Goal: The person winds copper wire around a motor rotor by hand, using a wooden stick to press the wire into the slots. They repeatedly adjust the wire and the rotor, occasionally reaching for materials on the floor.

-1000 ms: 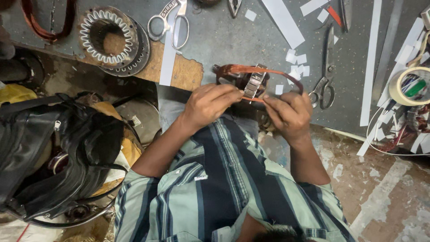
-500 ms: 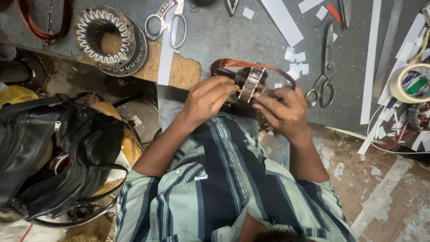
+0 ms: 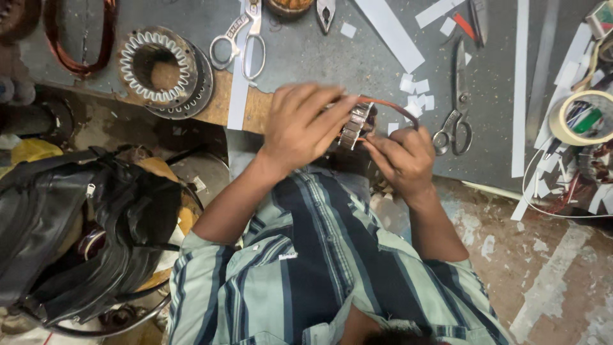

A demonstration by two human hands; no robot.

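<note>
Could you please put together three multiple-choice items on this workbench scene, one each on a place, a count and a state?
1. Where does the loose stator core lie?
A. at the bench's left end
B. in the black bag
C. on the floor on the right

2. How many pairs of scissors lie on the bench?
A. none
B. one
C. two

3. How is the small wound stator held?
A. lying on the bench, untouched
B. in both hands, above the bench edge
C. in one hand only

Answers:
1 A: the ring with white slot liners sits at the bench's left end.
2 C: the light-handled scissors lie near the middle and the dark scissors to the right.
3 B: the left hand covers it from above while the right hand grips its other side.
</note>
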